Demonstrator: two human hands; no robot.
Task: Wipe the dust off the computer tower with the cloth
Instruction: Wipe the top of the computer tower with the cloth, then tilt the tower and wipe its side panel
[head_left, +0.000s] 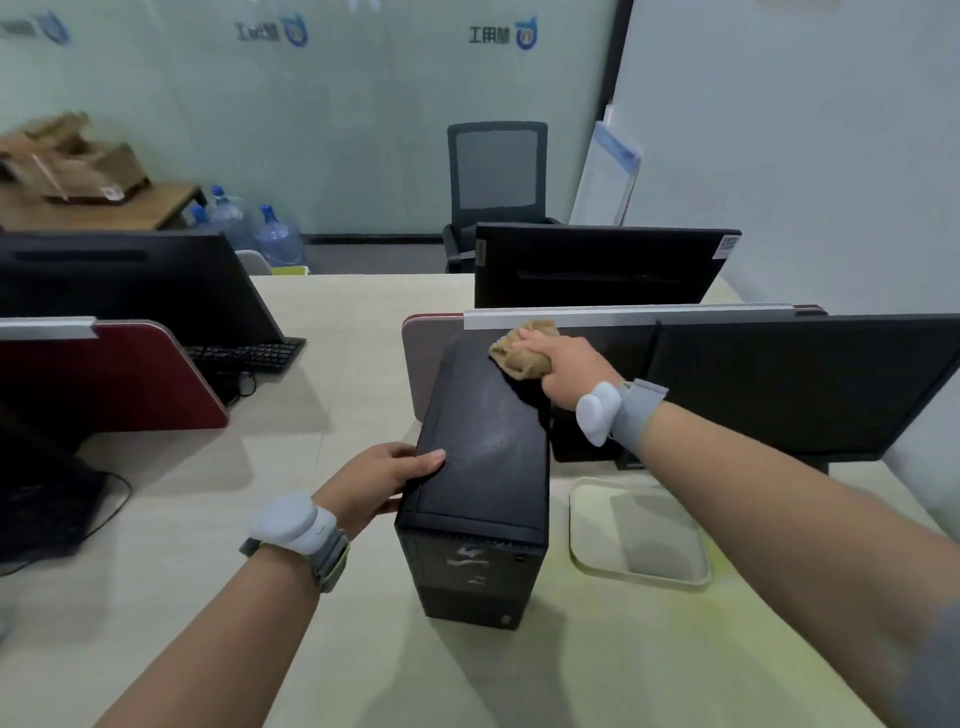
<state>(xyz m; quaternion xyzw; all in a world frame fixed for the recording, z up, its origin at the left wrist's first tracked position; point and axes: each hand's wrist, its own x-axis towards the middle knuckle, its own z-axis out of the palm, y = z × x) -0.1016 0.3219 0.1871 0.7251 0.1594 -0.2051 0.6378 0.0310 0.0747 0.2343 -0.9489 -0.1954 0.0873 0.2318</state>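
Observation:
A black computer tower (480, 457) stands upright on the pale desk (337, 649), its dusty top facing me. My left hand (382, 480) grips the tower's left top edge near the front, thumb on top. My right hand (563, 369) presses a crumpled tan cloth (522, 345) onto the far right corner of the tower's top. Grey dust streaks show across the middle of the top panel. Both wrists carry white bands.
A monitor (800, 384) stands right of the tower, its clear base (641, 530) on the desk. A divider (623, 316) runs behind the tower, another monitor (597, 265) beyond it. At left are a red divider (109, 379), keyboard (244, 356) and monitor (130, 280). A chair (496, 176) stands behind.

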